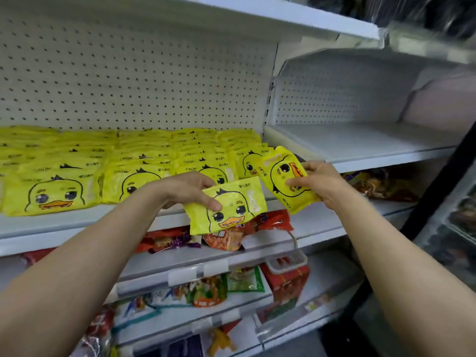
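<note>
The left hand pinches the left pack by its upper left corner, thumb on the front and fingers behind. The right hand pinches the right pack at its right edge, thumb pressed across the duck's face. Both packs hang in the air just in front of the shelf, near its right end and close to each other, though not touching.

Behind them the shelf carries stocked packs of the same yellow duck print, leaning in what look like four columns. The rear ones blur together, so I cannot count them. The left pack covers the lower part of the third column's front pack and some red snack bags on the shelf below. The right pack overlaps the last column. A pegboard backs the bay. To the right is a side shelf, and lower down there are more bags and one red box.

Two packs are in hand, one per hand.

The left pack lies with its long axis nearly level, right end a little higher, duck upright with tuft up. The right pack stands on end, long axis up and down, upper end leaning left. Its duck is turned sideways, crown to the left and beak to the right.
</note>
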A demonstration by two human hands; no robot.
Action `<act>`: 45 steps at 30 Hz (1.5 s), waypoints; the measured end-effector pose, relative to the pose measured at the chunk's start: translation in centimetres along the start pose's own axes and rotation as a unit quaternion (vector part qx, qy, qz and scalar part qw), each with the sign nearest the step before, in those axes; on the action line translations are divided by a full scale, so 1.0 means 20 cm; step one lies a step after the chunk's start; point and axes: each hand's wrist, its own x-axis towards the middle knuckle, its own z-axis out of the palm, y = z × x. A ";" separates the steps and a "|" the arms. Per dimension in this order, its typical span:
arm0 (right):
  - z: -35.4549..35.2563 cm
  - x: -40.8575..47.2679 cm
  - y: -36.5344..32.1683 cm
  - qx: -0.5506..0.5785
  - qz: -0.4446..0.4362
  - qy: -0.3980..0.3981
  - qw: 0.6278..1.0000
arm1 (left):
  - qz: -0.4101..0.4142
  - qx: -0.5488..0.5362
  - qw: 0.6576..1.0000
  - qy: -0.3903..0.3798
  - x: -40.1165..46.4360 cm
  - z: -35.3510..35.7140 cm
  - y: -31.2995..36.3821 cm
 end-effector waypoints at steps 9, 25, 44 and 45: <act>-0.09 0.55 -0.05 -0.223 -0.170 -0.105 0.954 | -0.042 -0.010 0.997 0.068 0.14 0.18 0.16; 0.14 0.88 -0.02 -0.275 -0.253 -0.221 0.901 | -0.080 0.031 0.990 0.114 0.20 0.23 0.24; 0.14 0.97 -0.06 -0.228 -0.217 -0.236 0.919 | -0.097 0.024 0.988 0.114 0.28 0.14 0.15; 0.12 0.96 -0.06 -0.179 -0.202 -0.248 0.930 | -0.096 0.022 0.988 0.117 0.28 0.14 0.15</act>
